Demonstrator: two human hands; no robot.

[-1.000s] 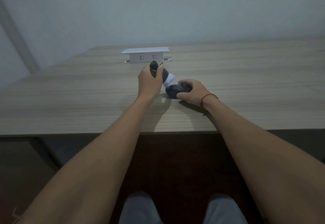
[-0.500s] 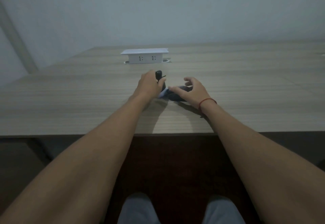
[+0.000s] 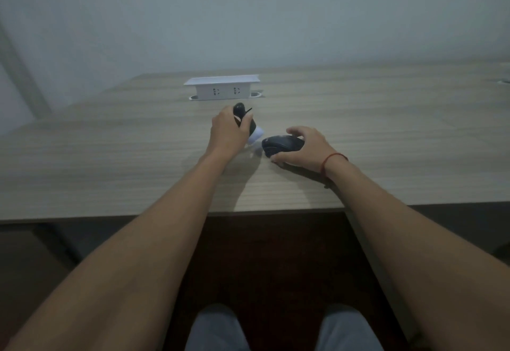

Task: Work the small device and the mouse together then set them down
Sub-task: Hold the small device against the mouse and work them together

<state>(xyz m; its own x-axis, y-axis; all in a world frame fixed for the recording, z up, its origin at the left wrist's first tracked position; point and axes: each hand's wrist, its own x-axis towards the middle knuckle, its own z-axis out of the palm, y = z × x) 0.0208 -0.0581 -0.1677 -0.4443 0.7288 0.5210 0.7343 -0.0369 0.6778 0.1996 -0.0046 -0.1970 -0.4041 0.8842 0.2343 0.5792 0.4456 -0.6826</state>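
My left hand [image 3: 227, 131] is wrapped around a small black device with a white lower end [image 3: 248, 127], held tilted just above the wooden table [image 3: 110, 157]; its white end points down toward the mouse. A dark computer mouse [image 3: 280, 143] lies on the table just right of the device. My right hand [image 3: 305, 148] grips the mouse from the right side, with fingers over its top and thumb under its near edge. A red string circles that wrist.
A white pop-up socket box [image 3: 222, 87] stands on the table behind the hands. The table's front edge [image 3: 248, 211] runs across the view below my forearms. My knees show at the bottom.
Half a second ago my right hand was spread open over the mouse and the device sat low; now the right hand grips the mouse and the left has raised the device.
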